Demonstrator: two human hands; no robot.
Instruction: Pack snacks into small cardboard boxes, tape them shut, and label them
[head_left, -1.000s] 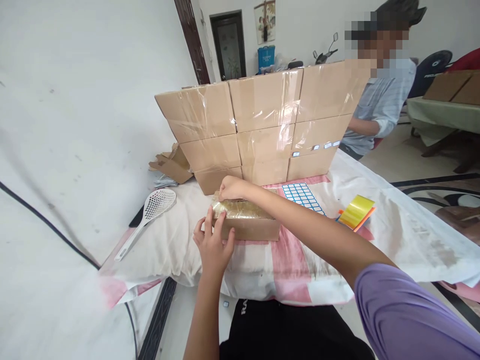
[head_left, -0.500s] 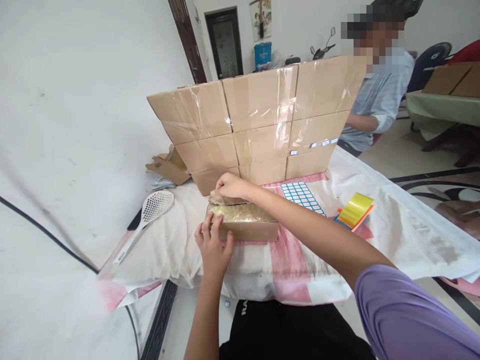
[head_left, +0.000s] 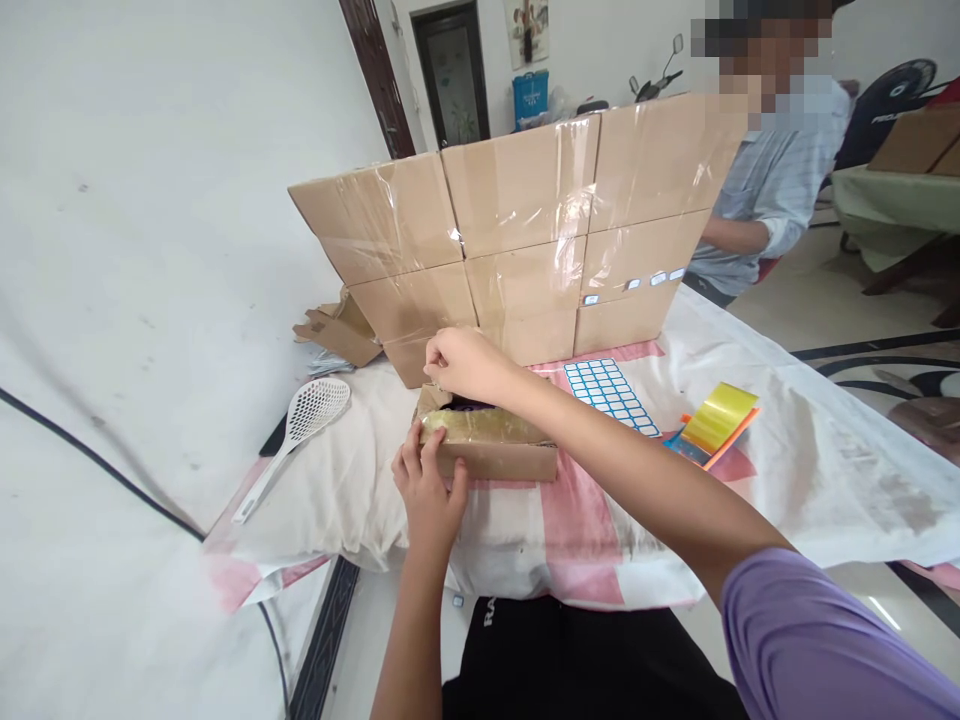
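A small cardboard box (head_left: 502, 464) lies on the cloth in front of me, with yellowish tape along its near top. My left hand (head_left: 431, 480) grips its left front corner, fingers over the top and thumb against the front side. Above the far side of the box, my right hand (head_left: 469, 362) is closed in a pinch at the raised flap; the fingertips are partly hidden. Between flap and taped part a dark gap shows, with something purple inside that I cannot make out.
A wall of taped cardboard boxes (head_left: 525, 200) stands behind. A white slotted skimmer (head_left: 319, 408) lies left, a label sheet (head_left: 609, 395) and a yellow-orange item (head_left: 716, 420) right. A person (head_left: 787, 180) sits beyond the boxes.
My right hand has risen a little, and the box's top has opened, baring the dark inside. My left hand stays on the corner. The view has shifted slightly.
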